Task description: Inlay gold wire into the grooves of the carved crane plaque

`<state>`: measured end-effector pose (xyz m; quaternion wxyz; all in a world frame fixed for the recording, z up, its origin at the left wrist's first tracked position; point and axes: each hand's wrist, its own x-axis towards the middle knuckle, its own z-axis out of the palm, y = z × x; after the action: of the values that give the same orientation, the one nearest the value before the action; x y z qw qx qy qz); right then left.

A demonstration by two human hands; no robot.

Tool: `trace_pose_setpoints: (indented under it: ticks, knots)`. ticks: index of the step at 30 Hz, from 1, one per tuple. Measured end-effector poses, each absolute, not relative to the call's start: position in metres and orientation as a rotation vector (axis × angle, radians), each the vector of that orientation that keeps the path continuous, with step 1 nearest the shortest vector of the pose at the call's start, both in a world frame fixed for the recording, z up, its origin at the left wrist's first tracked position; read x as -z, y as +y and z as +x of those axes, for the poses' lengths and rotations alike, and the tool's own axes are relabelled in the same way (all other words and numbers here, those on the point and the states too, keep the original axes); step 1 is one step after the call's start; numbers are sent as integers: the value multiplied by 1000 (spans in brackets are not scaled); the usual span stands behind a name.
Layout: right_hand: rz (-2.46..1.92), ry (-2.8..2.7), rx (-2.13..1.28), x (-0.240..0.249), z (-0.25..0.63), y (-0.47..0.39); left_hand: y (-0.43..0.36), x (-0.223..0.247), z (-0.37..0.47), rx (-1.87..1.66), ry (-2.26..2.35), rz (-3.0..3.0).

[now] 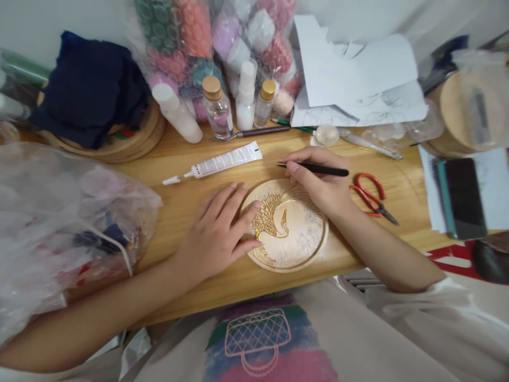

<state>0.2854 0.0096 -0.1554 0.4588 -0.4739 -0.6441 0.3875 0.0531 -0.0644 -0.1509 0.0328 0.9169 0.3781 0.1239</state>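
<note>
A round wooden plate [306,241] lies on the table, with a gold wire crane outlined on it and fine pencil-like lines at its right and top. My left hand [218,231] rests palm down with fingers spread, its fingertips on the plate's left edge. Black tweezers [328,170] are held between the fingers of my right hand [318,178], above the plate's upper right rim, their tips pointing left. A white glue tube [226,162] with a thin nozzle lies behind the plate. Red-handled pliers [371,197] lie right of my right hand.
Behind stand small bottles [218,109], bags of colourful jars [238,37] and white papers [353,79]. Dark cloth [91,85] covers a round wooden box at the back left. A plastic bag [71,212] sits left, a phone [464,199] right. The table's front edge is near my body.
</note>
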Motion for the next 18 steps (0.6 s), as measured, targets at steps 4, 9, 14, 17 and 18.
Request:
trace_pose_setpoints:
  ticks: [4, 9, 14, 17, 18]
  knots:
    - [-1187, -1584, -953, 155, 285, 10, -65, 151, 54, -368, 1164, 2833]
    - [-1214, -1554, -977, 156, 285, 10, -64, 156, 53, -412, 1161, 2821]
    - [-1218, -1546, -990, 155, 284, 10, -63, 158, 53, -472, 1142, 2804]
    - [-1218, -1537, -989, 155, 284, 10, -63, 158, 53, -483, 1164, 2778]
    - [-1218, -1535, -993, 155, 284, 10, -63, 158, 53, -496, 1172, 2759]
